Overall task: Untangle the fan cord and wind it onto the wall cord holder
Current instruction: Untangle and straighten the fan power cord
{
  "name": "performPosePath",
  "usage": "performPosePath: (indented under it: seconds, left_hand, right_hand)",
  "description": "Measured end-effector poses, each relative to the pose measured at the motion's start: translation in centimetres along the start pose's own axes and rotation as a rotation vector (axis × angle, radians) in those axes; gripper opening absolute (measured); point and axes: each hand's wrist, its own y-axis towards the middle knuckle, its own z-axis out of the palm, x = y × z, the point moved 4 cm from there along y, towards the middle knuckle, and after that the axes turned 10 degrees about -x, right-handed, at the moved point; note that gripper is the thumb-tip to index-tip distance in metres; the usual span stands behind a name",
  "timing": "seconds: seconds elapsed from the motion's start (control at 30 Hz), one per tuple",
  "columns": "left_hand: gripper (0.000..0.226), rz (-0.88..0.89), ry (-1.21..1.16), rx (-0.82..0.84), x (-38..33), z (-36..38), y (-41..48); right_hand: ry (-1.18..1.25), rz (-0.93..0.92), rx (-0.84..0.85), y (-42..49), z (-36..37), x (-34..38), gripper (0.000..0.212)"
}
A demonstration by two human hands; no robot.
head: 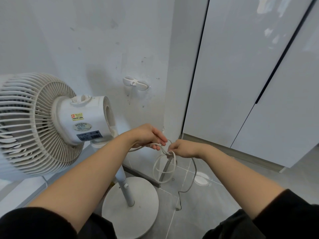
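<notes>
A white pedestal fan [57,121] stands at the left on a round base [143,195]. Its white cord [164,167] hangs in tangled loops in front of the wall corner, with a grey stretch trailing down to the floor. My left hand [148,137] grips a strand of the cord. Just to its right, my right hand [183,149] pinches the knot where the loops cross. The white wall cord holder [135,83] is fixed to the wall above both hands and has no cord on it.
Tall white cabinet doors [250,75] fill the right side beyond the wall corner. The floor is grey tile, with a round white floor fitting [202,180] near the trailing cord.
</notes>
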Motion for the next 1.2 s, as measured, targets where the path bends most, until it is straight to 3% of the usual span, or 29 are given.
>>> performPosePath:
  seconds: [0.1, 0.2, 0.33, 0.5, 0.7, 0.83, 1.03, 1.2]
  left_hand:
    - [0.019, 0.016, 0.061, -0.004, 0.3, 0.0, 0.1]
    - [0.007, -0.044, 0.097, -0.025, 0.6, 0.0, 0.1]
    - [0.017, -0.1, 0.234, 0.056, 0.7, 1.0, -0.1]
    - [0.018, 0.005, 0.237, 0.01, -0.4, 1.6, -0.1]
    - [0.017, 0.211, 0.379, -0.076, -1.6, 1.2, -0.3]
    - [0.022, 0.343, 0.466, -0.246, -1.7, -0.1, -0.4]
    - [0.029, 0.388, 0.29, -0.447, -1.4, -0.1, -0.8]
    - [0.031, 0.306, -0.245, -0.695, -1.5, -2.3, -0.7]
  right_hand:
    - [-0.015, 0.012, -0.058, 0.4, 0.0, -0.2, 0.032]
    - [0.061, 0.024, -0.235, 0.5, -1.0, -0.6, 0.029]
    - [0.081, 0.0, -0.437, 0.3, -1.9, -0.2, 0.02]
    - [0.23, -0.057, -0.575, -0.5, -2.8, -0.5, 0.012]
    - [0.552, -0.003, -0.488, -1.4, -4.1, -1.5, 0.014]
    - [0.657, 0.034, -0.438, -2.1, -4.8, -2.8, 0.023]
    - [0.462, 0.065, -0.336, -2.3, -4.2, -3.9, 0.023]
    - [0.139, 0.039, -0.327, -2.3, -3.5, -5.9, 0.027]
